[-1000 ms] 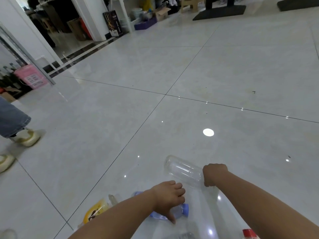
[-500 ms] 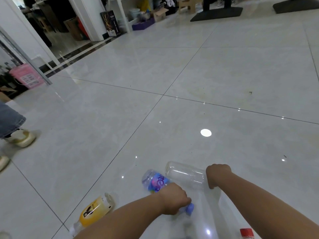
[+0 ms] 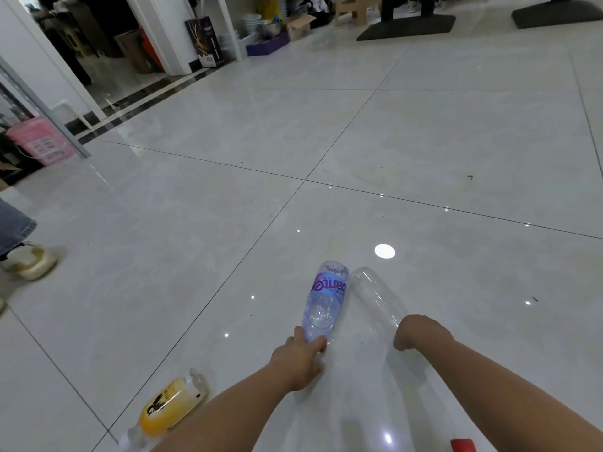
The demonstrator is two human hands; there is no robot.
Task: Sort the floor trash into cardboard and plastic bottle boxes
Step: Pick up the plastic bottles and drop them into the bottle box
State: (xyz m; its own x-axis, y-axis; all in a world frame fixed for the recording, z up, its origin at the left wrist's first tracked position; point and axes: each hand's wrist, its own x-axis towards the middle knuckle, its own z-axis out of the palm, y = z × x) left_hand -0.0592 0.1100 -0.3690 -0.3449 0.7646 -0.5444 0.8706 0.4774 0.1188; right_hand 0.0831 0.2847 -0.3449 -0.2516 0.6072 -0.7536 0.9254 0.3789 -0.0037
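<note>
My left hand (image 3: 298, 362) grips the neck end of a clear bottle with a purple label (image 3: 324, 298), its base pointing away from me above the floor. Right beside it, my right hand (image 3: 421, 332) grips a bare clear plastic bottle (image 3: 375, 296), also pointing forward; its neck is hidden in my fist. A bottle with a yellow label (image 3: 168, 407) lies on the tiles at the lower left. A red cap (image 3: 463, 445) shows at the bottom edge. No sorting box is in view.
Glossy white floor tiles (image 3: 424, 125) stretch ahead. Another person's shoe and jeans leg (image 3: 23, 252) stand at the left edge. A pink bin (image 3: 40, 145) sits by a doorway. Cardboard boxes (image 3: 298, 26) and black stand bases (image 3: 406, 26) line the far side.
My left hand closed round the purple-label bottle on the floor, lifted it and swung its base forward. The right hand kept its clear bottle and turned it to point forward alongside.
</note>
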